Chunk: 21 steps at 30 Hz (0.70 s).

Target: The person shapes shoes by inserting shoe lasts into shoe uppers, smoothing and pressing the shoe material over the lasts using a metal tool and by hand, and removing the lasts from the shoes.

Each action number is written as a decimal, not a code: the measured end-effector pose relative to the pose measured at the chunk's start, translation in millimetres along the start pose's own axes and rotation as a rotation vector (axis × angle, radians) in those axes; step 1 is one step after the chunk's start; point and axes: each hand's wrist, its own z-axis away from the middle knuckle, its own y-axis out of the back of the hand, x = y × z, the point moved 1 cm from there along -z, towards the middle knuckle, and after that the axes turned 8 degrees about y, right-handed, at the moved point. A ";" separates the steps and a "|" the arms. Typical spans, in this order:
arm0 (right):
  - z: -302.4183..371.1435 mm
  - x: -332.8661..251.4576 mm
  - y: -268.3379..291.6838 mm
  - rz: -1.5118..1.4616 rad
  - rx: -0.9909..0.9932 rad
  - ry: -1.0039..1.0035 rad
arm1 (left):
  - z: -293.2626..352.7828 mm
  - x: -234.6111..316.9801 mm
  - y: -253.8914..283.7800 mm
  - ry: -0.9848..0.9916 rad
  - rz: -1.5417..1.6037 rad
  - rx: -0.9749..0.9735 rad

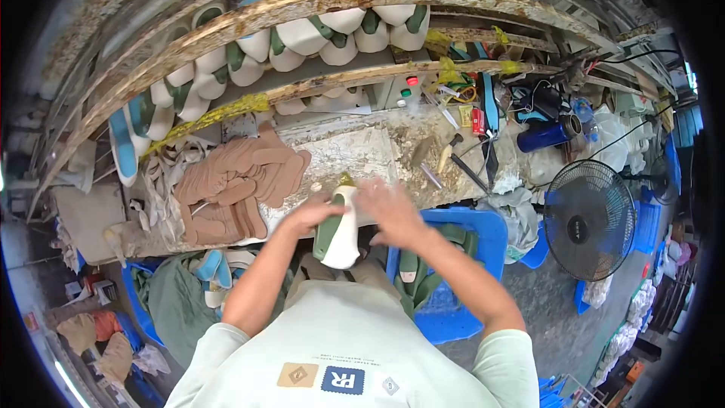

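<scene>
Hands: left hand (pixel 311 214) grasping the green-and-white shoe (pixel 344 238); right hand (pixel 394 215) blurred, fingers spread just beside it, contact unclear.
Desk (pixel 408 132): worn and stained.
Blue tub (pixel 453 319): right, holding green shoe parts (pixel 408 266).
Brown insoles (pixel 236 172): heaped on desk, left.
Shoe: between the hands, at desk's near edge.

A pale mint short-sleeved T-shirt (pixel 325 329) at six o'clock, bearing tan, navy and whitish patches (pixel 343 380); khaki trousers (pixel 374 275) at its twelve.

The shoe (pixel 341 236) is white and green; left of it lie pinkish-brown insoles (pixel 234 174), right of it a blue basin (pixel 492 245) and black fan (pixel 589 219).
</scene>
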 end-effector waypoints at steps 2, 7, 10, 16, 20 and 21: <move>5.7 -34.4 3.4 -0.316 0.396 -0.014 | 61.4 31.2 0.9 0.038 0.511 -0.451; 12.3 -77.2 28.4 -0.418 0.897 -0.173 | 145.2 30.3 -45.4 -0.565 -0.491 0.304; 23.7 -80.4 27.4 -0.548 0.638 -0.205 | 145.4 25.7 -64.3 -0.499 -0.516 0.628; 65.5 -71.1 -2.4 -1.322 0.466 -0.385 | 150.3 -21.5 -51.1 -0.516 -0.031 0.127; 60.7 -98.7 7.0 -1.524 0.653 -0.268 | 186.2 -27.9 -75.7 -0.632 -0.466 0.338; 58.2 -107.3 14.2 -1.718 0.826 -0.193 | 193.6 -33.4 -84.3 -0.782 -0.479 0.301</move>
